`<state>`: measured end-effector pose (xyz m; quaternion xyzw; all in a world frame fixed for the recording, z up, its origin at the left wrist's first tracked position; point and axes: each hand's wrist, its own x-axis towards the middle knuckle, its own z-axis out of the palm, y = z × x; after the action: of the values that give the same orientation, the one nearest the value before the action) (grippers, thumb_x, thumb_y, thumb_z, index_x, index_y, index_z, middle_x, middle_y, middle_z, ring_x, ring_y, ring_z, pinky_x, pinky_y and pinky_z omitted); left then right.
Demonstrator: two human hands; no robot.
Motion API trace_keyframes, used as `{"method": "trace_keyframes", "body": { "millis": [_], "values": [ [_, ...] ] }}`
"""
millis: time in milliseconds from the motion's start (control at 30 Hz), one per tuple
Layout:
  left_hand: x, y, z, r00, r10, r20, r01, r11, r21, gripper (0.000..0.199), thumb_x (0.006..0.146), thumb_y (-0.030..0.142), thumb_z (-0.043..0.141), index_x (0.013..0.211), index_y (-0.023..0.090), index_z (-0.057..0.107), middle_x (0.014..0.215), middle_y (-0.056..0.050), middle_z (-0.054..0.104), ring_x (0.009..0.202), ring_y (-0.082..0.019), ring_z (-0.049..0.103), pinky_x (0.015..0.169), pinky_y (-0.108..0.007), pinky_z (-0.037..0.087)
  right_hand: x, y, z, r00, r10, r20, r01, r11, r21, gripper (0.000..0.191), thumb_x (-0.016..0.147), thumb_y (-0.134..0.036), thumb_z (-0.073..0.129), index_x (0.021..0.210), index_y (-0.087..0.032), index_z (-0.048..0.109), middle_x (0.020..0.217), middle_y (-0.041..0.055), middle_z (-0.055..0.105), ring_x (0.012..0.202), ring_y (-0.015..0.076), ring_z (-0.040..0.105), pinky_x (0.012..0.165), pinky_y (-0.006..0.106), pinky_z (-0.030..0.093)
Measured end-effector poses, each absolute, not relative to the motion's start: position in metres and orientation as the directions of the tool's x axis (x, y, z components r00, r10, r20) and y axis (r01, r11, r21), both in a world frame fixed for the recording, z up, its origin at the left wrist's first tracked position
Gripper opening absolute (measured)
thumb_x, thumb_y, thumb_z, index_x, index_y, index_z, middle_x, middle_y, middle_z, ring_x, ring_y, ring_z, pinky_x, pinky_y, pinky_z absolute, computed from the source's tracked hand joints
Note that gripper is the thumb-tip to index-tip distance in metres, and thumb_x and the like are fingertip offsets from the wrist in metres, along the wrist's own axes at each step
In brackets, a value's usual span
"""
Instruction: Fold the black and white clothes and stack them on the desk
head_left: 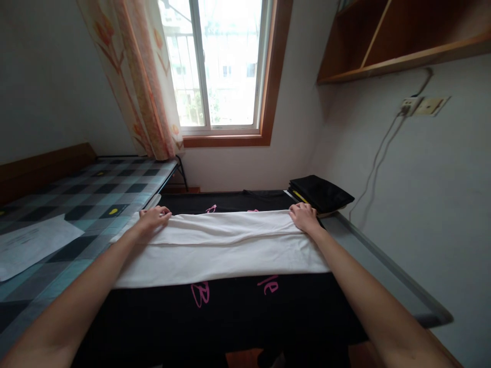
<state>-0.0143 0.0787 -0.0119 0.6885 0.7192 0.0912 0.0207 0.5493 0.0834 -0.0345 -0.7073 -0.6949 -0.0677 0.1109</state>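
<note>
Black cloth (153, 324), lettering (201, 295) part-hidden, white fabric (222, 261) atop

Both hands' fingers (165, 211) on folded white cloth (226, 250) over black fabric (153, 317).

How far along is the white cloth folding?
Done: long white cloth partly folded over itself, atop black cloth with pink lettering. In hand: its far edge, at left hand and right hand. Left, probably: more folding; it spans arm to arm.

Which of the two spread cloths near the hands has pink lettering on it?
The black cloth, beneath the white cloth: pink lettering shows past the white one's near and far edges, while the visible white fabric is plain.
</note>
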Motion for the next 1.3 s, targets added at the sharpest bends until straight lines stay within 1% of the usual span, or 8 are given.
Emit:
{"method": "trace_keyframes", "body": {
  "millis": [200,433,800,900,1000,1133,1200,1300],
  "values": [
    [-0.037,0.073,-0.014,-0.065,0.997,0.051,0.978,0.054,0.202,0.032,0.079,0.046,0.050,0.092,0.023,0.068,0.091,-0.005,0.073,0.099,-0.030,0.062,0.098,-0.048,0.027,0.553,0.085,-0.037,-0.025,0.972,0.232,0.998,0.037,-0.045,0.028,0.095,-0.029,0.037,0.105,-0.020,0.062,0.107,0.0132,0.060,0.102,0.0274,0.052,0.088,0.042,0.037],
    [-0.031,0.061,-0.031,-0.015,0.950,0.312,0.994,-0.019,0.106,0.025,0.085,0.039,0.043,0.088,0.020,0.060,0.095,-0.007,0.070,0.099,-0.028,0.060,0.100,-0.049,0.025,0.552,0.088,-0.039,-0.020,0.938,0.345,1.000,0.026,-0.011,0.034,0.096,-0.024,0.031,0.106,-0.013,0.062,0.105,0.0186,0.054,0.099,0.0294,0.047,0.089,0.040,0.039],
    [-0.017,0.101,-0.020,-0.129,0.869,0.478,0.992,0.116,0.057,0.027,0.088,0.036,0.042,0.093,0.019,0.062,0.101,-0.011,0.068,0.102,-0.029,0.057,0.098,-0.047,0.025,0.544,0.133,-0.014,0.001,0.924,0.381,0.999,-0.021,0.048,0.038,0.097,-0.023,0.028,0.109,-0.009,0.061,0.110,0.0208,0.052,0.103,0.0300,0.046,0.088,0.039,0.039],
    [-0.011,0.118,-0.021,-0.180,0.863,0.472,0.983,0.167,0.070,0.026,0.088,0.034,0.044,0.094,0.019,0.064,0.103,-0.011,0.067,0.103,-0.030,0.056,0.097,-0.047,0.028,0.542,0.147,-0.012,0.036,0.926,0.375,0.999,-0.044,0.012,0.036,0.097,-0.022,0.029,0.109,-0.010,0.061,0.111,0.0209,0.053,0.103,0.0292,0.047,0.088,0.038,0.039],
    [-0.007,0.124,-0.029,-0.182,0.896,0.404,0.983,0.174,0.057,0.024,0.087,0.034,0.047,0.093,0.019,0.066,0.107,-0.012,0.065,0.107,-0.031,0.054,0.096,-0.047,0.032,0.541,0.153,-0.020,0.051,0.953,0.298,0.999,-0.054,0.000,0.033,0.096,-0.021,0.033,0.107,-0.012,0.062,0.109,0.0198,0.054,0.102,0.0286,0.048,0.086,0.037,0.040],
    [-0.004,0.117,-0.041,-0.226,0.868,0.442,0.974,0.209,0.088,0.034,0.087,0.034,0.050,0.116,0.019,0.061,0.122,-0.016,0.056,0.116,-0.033,0.051,0.096,-0.046,0.036,0.541,0.151,-0.035,0.033,0.961,0.275,0.999,-0.029,-0.018,0.028,0.093,-0.022,0.040,0.103,-0.015,0.066,0.107,0.0180,0.056,0.102,0.0281,0.049,0.083,0.036,0.042],
    [-0.002,0.110,-0.044,-0.235,0.846,0.479,0.972,0.211,0.105,0.042,0.087,0.034,0.050,0.126,0.019,0.056,0.128,-0.017,0.051,0.118,-0.033,0.049,0.096,-0.045,0.038,0.539,0.147,-0.039,0.054,0.936,0.347,0.998,-0.038,-0.052,0.027,0.091,-0.023,0.045,0.106,-0.017,0.067,0.110,0.0178,0.055,0.104,0.0289,0.049,0.086,0.038,0.042],
    [0.000,0.098,-0.046,-0.235,0.849,0.474,0.972,0.201,0.123,0.045,0.088,0.034,0.049,0.129,0.018,0.053,0.130,-0.017,0.049,0.118,-0.031,0.051,0.095,-0.042,0.041,0.528,0.138,-0.040,0.071,0.887,0.455,0.995,-0.034,-0.089,0.032,0.090,-0.030,0.050,0.115,-0.017,0.066,0.123,0.0184,0.052,0.113,0.0316,0.047,0.095,0.043,0.039]
  ]
}}
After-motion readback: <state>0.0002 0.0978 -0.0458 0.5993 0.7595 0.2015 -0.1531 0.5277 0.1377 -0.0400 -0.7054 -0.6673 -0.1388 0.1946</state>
